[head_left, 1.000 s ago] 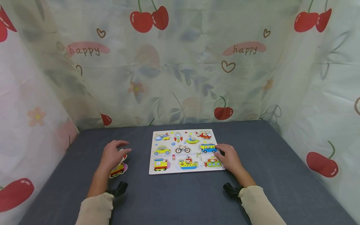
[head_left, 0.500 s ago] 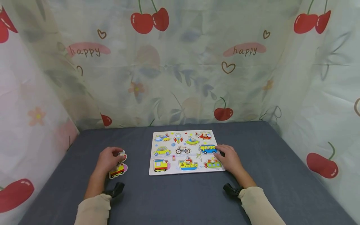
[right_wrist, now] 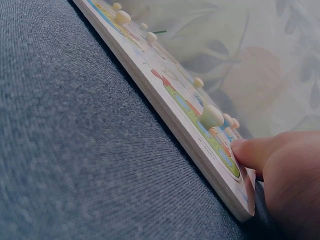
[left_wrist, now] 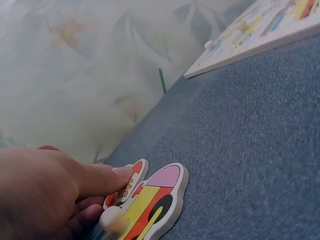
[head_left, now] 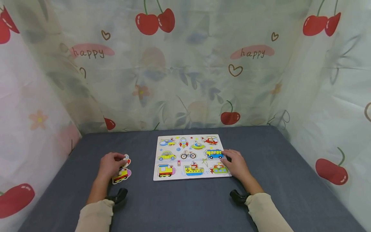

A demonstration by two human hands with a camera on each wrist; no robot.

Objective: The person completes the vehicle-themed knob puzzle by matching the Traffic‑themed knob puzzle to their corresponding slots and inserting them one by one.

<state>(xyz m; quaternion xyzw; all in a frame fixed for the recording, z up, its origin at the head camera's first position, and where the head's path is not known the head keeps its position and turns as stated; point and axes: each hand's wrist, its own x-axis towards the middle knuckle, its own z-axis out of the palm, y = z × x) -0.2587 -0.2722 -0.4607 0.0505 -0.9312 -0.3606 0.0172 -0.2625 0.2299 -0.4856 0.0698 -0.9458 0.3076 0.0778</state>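
In the head view my left hand (head_left: 109, 165) is at the left of the table, its fingers and thumb pinching a small red-and-white puzzle piece (head_left: 126, 160). Just below that lies a red, yellow and pink train puzzle piece (head_left: 122, 176), its round wooden knob (left_wrist: 112, 219) showing in the left wrist view. My right hand (head_left: 237, 164) rests on the right edge of a vehicle peg puzzle board (head_left: 171, 176), index finger by the bus (head_left: 214, 153). In the right wrist view the thumb (right_wrist: 245, 148) touches the board's top beside the submarine (right_wrist: 220, 155); the other fingers are hidden.
A dark blue-grey cloth (head_left: 179, 206) covers the table. Cherry-printed curtains (head_left: 185, 64) stand behind it and on both sides. Several knobbed pieces, such as the ship (head_left: 194, 168), sit in the board. Each wrist wears a black camera mount (head_left: 119, 195).
My left hand has come down and slightly back to the left, its fingers closing on the red-and-white piece. The right hand and the board have stayed in place.
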